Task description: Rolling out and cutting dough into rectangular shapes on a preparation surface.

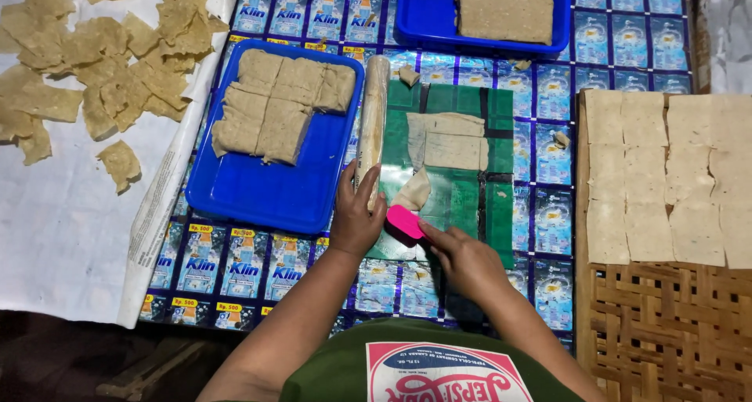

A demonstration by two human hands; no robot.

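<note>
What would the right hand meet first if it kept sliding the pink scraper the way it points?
Probably the left hand at the rolling pin: the right hand aims the pink scraper up-left, its tip already beside that hand. Height is hard to judge.

I work low over a surface covered with a sheet of blue printed sachet wrappers [595, 81] laid edge to edge. To my left a white plastic sheet [55, 230] spreads out, its edge rolled up where it meets the blue covering. To my right stands a woven bamboo tray [666, 324], its open lattice showing pale brown. Along the bottom left I see a dark floor [70, 355], deep in shadow. The light falls from above, bright on the surface, dim at my feet.
</note>
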